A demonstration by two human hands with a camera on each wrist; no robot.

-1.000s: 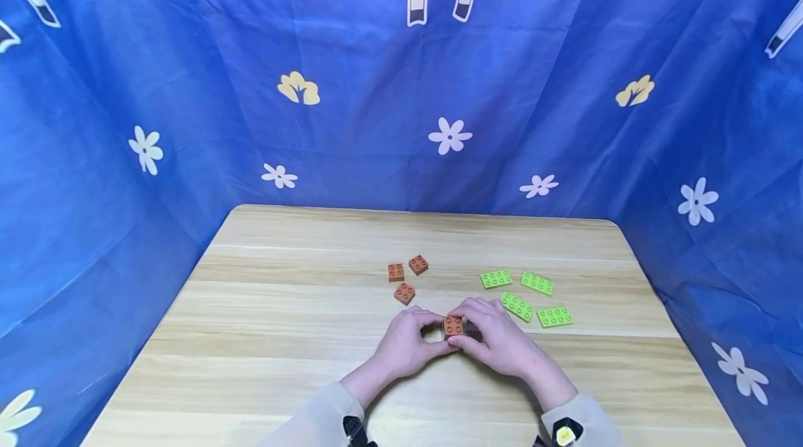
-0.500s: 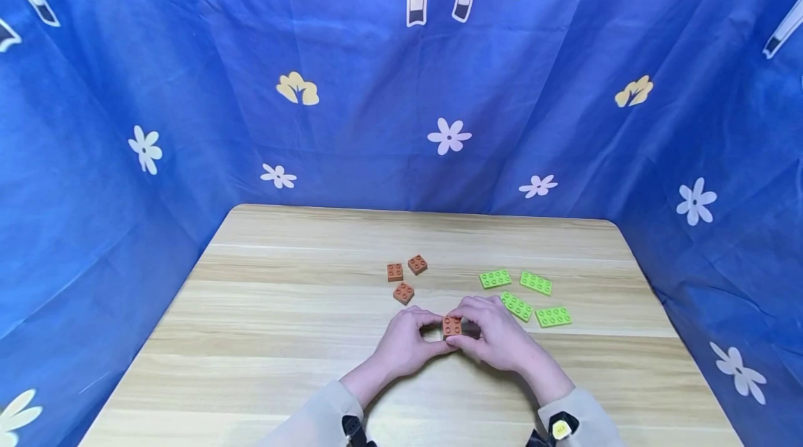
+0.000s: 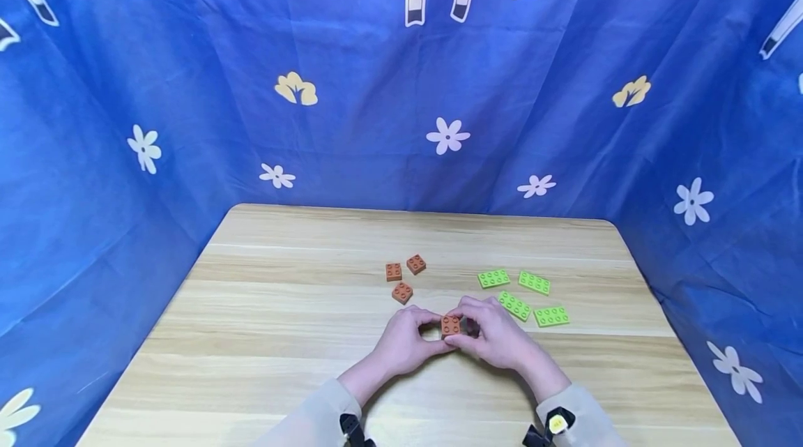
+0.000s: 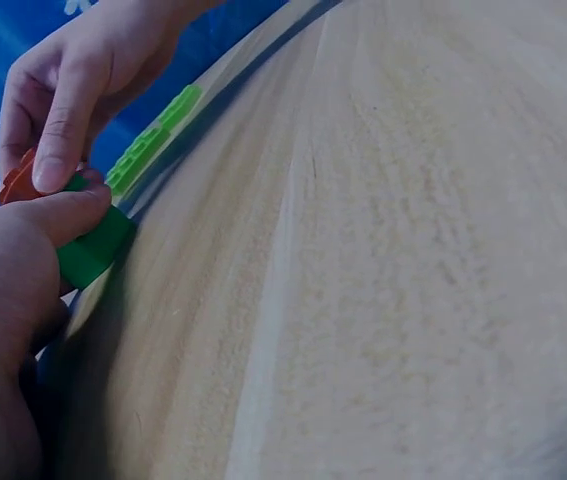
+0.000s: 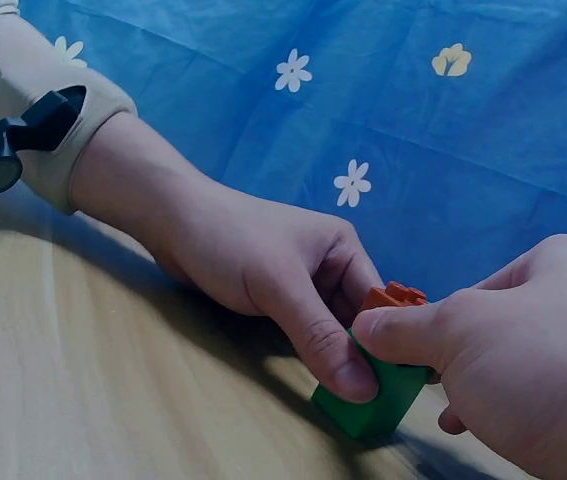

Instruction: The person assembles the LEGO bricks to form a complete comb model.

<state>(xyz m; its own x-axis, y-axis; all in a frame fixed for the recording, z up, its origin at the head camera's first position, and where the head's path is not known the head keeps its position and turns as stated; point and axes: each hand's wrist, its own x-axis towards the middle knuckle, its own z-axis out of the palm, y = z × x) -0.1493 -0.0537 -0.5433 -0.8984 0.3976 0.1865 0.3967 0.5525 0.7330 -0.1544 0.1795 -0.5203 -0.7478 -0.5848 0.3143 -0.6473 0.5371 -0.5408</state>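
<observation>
An orange-brown brick (image 3: 450,324) with studs on top sits on a green block (image 5: 388,405) at the middle front of the table. My left hand (image 3: 401,342) grips the green block low down, its thumb across one face in the right wrist view. From the other side, my right hand (image 3: 492,335) pinches the orange-brown brick, with the thumb lying over the seam between the two pieces. Fingers cover the far faces of both, so whether the brick is fully seated cannot be told. The block's base appears to rest on the table.
Beyond my hands, a little to the left, lie three loose orange-brown bricks (image 3: 402,292). Several flat lime-green bricks (image 3: 514,305) lie to the right, close to my right hand. Blue patterned cloth (image 3: 376,175) surrounds the wooden table (image 3: 270,335) at the back and sides.
</observation>
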